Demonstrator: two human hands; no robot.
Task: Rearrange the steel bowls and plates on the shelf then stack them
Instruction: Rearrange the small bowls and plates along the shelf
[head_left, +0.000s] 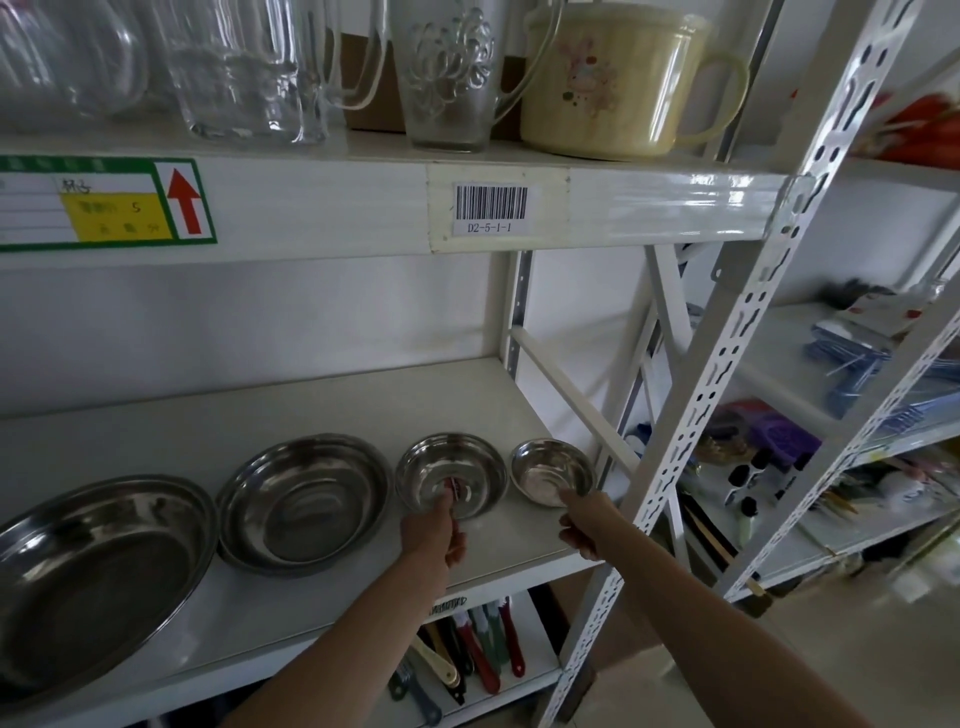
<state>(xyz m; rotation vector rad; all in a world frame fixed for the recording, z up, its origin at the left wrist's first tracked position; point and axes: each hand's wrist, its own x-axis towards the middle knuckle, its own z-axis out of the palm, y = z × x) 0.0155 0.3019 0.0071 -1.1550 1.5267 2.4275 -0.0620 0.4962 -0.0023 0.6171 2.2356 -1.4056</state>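
Hands (434, 530) on bowl rims | fingers hidden | largest plate (98, 577) cropped left

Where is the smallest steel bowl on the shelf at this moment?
In the head view, the smallest round steel bowl sits at the right end of the row on the white shelf, beside the medium steel bowl, with the right hand gripping its near rim.

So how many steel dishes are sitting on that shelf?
4, in a row by size: the largest plate far left, a big bowl next, a smaller bowl at the left hand, the smallest bowl at the right hand.
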